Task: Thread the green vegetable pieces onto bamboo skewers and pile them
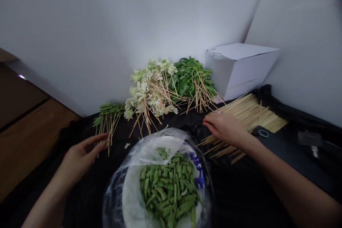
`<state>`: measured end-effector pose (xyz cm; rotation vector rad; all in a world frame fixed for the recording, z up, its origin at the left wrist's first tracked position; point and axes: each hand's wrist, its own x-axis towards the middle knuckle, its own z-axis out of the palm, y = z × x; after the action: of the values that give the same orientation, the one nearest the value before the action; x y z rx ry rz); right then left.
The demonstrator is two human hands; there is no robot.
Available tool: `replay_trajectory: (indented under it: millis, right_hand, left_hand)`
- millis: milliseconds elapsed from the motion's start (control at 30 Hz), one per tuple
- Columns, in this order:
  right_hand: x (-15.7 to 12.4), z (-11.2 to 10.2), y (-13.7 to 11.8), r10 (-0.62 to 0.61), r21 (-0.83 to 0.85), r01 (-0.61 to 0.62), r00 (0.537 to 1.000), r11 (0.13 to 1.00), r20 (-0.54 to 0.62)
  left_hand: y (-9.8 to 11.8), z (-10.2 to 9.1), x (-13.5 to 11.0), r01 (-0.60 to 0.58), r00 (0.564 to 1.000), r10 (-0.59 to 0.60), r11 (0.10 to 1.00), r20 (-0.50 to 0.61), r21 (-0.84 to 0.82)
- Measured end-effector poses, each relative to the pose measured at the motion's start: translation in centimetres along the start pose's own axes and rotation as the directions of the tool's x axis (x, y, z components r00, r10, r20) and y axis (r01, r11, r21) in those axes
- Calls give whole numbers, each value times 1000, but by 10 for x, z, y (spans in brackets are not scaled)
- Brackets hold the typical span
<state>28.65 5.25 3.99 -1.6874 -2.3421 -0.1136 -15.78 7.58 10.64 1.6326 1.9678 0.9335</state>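
My left hand is beside a small bunch of green bean skewers at the left. Its thumb and fingers are slightly apart, with the fingertips by the bare stick ends. My right hand lies over a spread pile of bamboo skewers, its fingertips pinched at a skewer near the pile's left side; the fingers partly hide it. Between my hands, cut flat green beans fill a white bowl with blue markings, covered around by a clear plastic bag.
Skewered pale leafy vegetable and skewered dark leafy greens lie along the wall. A white box stands behind the bamboo pile. A dark flat device is under my right forearm. Black sheeting covers the surface.
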Motion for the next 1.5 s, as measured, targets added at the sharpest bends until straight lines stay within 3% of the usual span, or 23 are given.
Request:
replay_trajectory:
  millis: [133, 267, 400, 533, 700, 933, 1033, 1167, 1267, 1400, 1500]
  right_hand:
    - [0, -2, 12, -103, 54, 95, 977, 994, 187]
    - [-2, 5, 2, -185, 59, 176, 951, 983, 247]
    - [-2, 15, -17, -253, 45, 249, 938, 967, 238]
    - [-4, 19, -26, -271, 11, 274, 943, 962, 195]
    - [-5, 14, -29, -244, -35, 248, 966, 968, 91]
    - [-10, 4, -47, -255, -62, 253, 966, 965, -30]
    - [-13, -1, -53, -239, -72, 236, 970, 969, -32]
    - [-16, -5, -56, -146, -103, 146, 989, 984, 7]
    - [-17, -3, -53, -7, -137, 14, 999, 990, 51]
    - [-16, 3, -42, 163, -177, -139, 978, 974, 131]
    - [-13, 3, -37, 205, -179, -169, 956, 969, 208]
  left_hand:
    - [36, 30, -94, 17, 986, 11, 986, 167, -163]
    - [45, 66, -137, -50, 967, 111, 965, 229, -257]
    - [41, 81, -147, -100, 954, 168, 959, 248, -265]
    - [35, 72, -151, -100, 969, 143, 972, 200, -213]
    - [28, 63, -153, -104, 985, 121, 986, 125, -133]
    - [42, 76, -165, -165, 978, 183, 972, 100, -168]
    - [49, 83, -172, -264, 922, 300, 950, 245, -169]
    - [58, 92, -173, -434, 748, 462, 884, 477, -175]
    - [64, 100, -166, -527, 651, 528, 832, 546, -176]
    - [68, 113, -160, -580, 632, 503, 812, 589, -72]
    - [73, 122, -163, -616, 642, 458, 785, 615, 59]
